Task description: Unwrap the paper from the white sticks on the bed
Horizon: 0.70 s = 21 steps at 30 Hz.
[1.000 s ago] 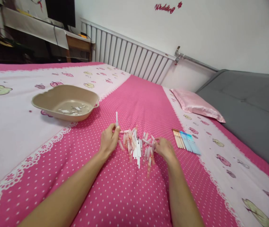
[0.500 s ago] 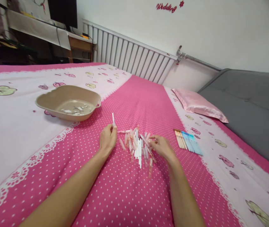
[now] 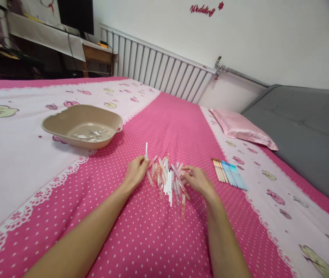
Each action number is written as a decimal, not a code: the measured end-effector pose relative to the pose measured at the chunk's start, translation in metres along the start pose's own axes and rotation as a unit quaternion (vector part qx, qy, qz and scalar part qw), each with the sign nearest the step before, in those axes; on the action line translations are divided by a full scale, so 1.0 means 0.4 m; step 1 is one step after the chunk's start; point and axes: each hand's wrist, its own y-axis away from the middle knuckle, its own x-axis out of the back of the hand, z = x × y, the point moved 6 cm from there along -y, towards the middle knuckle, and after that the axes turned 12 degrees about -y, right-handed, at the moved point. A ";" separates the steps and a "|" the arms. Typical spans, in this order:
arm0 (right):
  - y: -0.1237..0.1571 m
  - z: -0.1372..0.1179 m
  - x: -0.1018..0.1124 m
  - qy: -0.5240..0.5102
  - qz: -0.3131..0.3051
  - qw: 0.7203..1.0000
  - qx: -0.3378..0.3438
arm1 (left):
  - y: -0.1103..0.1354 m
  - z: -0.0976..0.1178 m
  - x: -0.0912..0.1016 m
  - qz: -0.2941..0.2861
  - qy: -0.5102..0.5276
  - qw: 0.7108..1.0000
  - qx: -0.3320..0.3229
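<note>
Pink dotted bedding (image 3: 141, 231) lay beneath, a tan basin (image 3: 80, 116) resting beyond the left grip (image 3: 135, 170). Just right of that grip, reaching the right grip (image 3: 196, 180), whose hold I could not tell, spread a heap of tubes (image 3: 168, 183). Pinched in the left grip, a white stick (image 3: 146, 148) stood nearly upright.

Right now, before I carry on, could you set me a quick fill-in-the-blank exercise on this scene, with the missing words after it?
1. The left hand holds a slim ____ stick.
2. Near the right hand lies a neat row, part tan and part ____.
3. The basin with scraps in it stands on the person's ____ side.
4. The red lettering spells ____.

Missing words: white; blue; left; Wedding.
</note>
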 end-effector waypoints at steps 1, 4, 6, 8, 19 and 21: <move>0.001 0.002 0.005 0.019 0.000 1.000 -0.006 | -0.001 -0.001 -0.003 -0.004 0.011 1.000 -0.003; 0.003 0.019 0.021 0.058 -0.002 0.998 -0.031 | -0.001 0.001 -0.011 -0.019 0.047 0.999 -0.014; 0.003 0.033 0.027 0.072 -0.009 0.996 -0.050 | -0.001 0.003 -0.014 -0.027 0.060 0.998 -0.020; 0.005 0.045 0.021 0.077 -0.032 0.994 -0.067 | -0.001 0.006 -0.013 -0.029 0.065 0.997 -0.022; 0.031 0.001 -0.069 -0.026 -0.190 0.981 -0.027 | -0.001 0.012 -0.001 -0.008 0.077 0.997 -0.023; 0.029 -0.012 -0.059 -0.034 -0.174 0.984 0.003 | 0.000 0.015 0.000 -0.008 0.075 0.997 -0.024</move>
